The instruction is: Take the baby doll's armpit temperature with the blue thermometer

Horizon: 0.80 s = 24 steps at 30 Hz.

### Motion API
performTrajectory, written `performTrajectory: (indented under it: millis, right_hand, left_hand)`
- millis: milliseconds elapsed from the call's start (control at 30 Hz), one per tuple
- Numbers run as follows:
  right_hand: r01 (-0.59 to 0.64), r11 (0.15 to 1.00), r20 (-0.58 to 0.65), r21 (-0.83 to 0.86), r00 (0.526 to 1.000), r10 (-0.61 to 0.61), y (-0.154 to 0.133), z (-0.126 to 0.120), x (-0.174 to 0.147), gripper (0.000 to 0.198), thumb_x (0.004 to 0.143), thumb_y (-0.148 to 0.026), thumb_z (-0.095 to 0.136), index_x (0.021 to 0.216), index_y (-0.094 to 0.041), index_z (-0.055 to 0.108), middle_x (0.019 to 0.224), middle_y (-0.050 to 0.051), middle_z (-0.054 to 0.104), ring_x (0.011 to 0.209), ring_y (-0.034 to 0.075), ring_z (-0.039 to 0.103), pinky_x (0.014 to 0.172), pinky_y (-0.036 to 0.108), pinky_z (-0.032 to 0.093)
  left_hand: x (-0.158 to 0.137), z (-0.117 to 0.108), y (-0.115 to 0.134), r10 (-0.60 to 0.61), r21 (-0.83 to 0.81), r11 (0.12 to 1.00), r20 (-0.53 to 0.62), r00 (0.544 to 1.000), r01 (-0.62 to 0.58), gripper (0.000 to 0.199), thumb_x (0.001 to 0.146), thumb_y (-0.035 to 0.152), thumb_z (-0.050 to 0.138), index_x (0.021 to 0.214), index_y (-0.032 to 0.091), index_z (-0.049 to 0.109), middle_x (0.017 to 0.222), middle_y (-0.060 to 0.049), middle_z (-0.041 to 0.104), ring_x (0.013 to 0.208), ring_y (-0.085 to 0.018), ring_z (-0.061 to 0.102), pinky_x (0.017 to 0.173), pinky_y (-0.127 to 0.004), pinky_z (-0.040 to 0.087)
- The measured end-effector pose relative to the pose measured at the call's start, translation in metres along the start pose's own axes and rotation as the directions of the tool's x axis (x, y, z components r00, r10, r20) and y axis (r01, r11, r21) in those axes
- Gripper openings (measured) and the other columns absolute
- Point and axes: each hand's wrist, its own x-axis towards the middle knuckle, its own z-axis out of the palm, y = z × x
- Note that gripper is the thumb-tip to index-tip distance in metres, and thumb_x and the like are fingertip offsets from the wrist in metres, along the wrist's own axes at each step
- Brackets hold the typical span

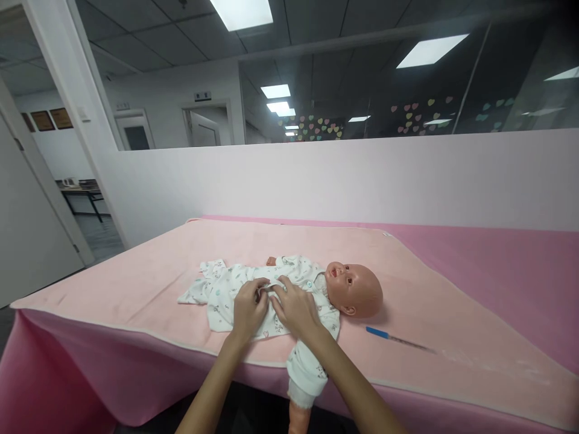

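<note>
A baby doll lies on its back across the padded sheet, head to the right. It wears a white printed baby outfit, whose leg ends lie flat at the left. Over the doll's middle, my left hand pinches the front edge of the outfit with bent fingers. Close beside it, my right hand also has its fingers curled on the same cloth edge. What lies between the fingertips is partly hidden. One sleeved doll arm hangs over the table's near edge, under my right forearm.
A blue-handled thin stick, perhaps a thermometer, lies right of the doll's head. The peach sheet covers a pink cloth on the table. Behind stands a white wall with windows above; a door is at left.
</note>
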Motion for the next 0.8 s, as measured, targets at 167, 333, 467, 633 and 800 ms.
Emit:
performTrajectory:
  millis: [167,333,467,633,800]
  right_hand:
    - [-0.068,0.994,-0.023,0.087,0.997,0.07,-0.002,0.0,-0.002,0.014,0.082,-0.028,0.048,0.087,-0.025,0.061,0.108,0.002,0.057,0.061,0.011,0.056,0.047,0.022,0.033]
    - [-0.066,0.967,-0.086,0.246,0.992,0.09,0.0,-0.001,-0.006,0.012,0.083,-0.027,0.049,0.082,-0.022,0.06,0.101,0.002,0.059,0.059,0.009,0.056,0.053,0.021,0.036]
    - [-0.054,0.954,-0.117,0.294,0.989,0.093,0.001,0.0,-0.007,0.013,0.084,-0.027,0.047,0.083,-0.021,0.058,0.094,0.002,0.06,0.067,0.011,0.058,0.057,0.02,0.037]
    - [-0.083,0.955,-0.115,0.284,0.986,0.12,0.001,0.0,-0.008,0.013,0.086,-0.028,0.045,0.082,-0.02,0.054,0.078,0.0,0.061,0.063,0.011,0.055,0.054,0.02,0.034]
    - [-0.089,0.965,-0.138,0.248,0.982,0.126,0.001,0.002,-0.01,0.011,0.083,-0.025,0.046,0.076,-0.02,0.053,0.07,0.0,0.058,0.062,0.011,0.053,0.054,0.021,0.032]
  left_hand:
    - [-0.001,-0.004,0.001,-0.008,-0.08,0.997,-0.005,1.0,0.008,0.023,0.079,0.018,0.041,0.089,0.02,0.062,0.08,-0.003,0.063,0.073,-0.016,0.056,0.068,-0.028,0.044]
    - [-0.003,-0.008,0.003,0.023,-0.164,0.986,0.018,1.0,-0.02,0.024,0.082,0.024,0.041,0.087,0.02,0.065,0.081,-0.003,0.065,0.079,-0.017,0.057,0.073,-0.03,0.043]
    - [-0.004,-0.011,0.005,0.056,-0.159,0.986,0.05,0.997,-0.048,0.025,0.083,0.028,0.042,0.083,0.021,0.066,0.083,-0.003,0.067,0.082,-0.019,0.057,0.078,-0.034,0.042]
    - [-0.007,-0.014,0.007,0.106,-0.08,0.992,0.13,0.986,-0.096,0.021,0.081,0.029,0.046,0.083,0.021,0.066,0.084,-0.004,0.064,0.082,-0.019,0.055,0.078,-0.034,0.04]
    - [-0.009,-0.015,0.009,0.104,0.001,0.994,0.184,0.977,-0.106,0.015,0.078,0.027,0.048,0.082,0.021,0.061,0.083,-0.004,0.062,0.081,-0.02,0.052,0.077,-0.033,0.038]
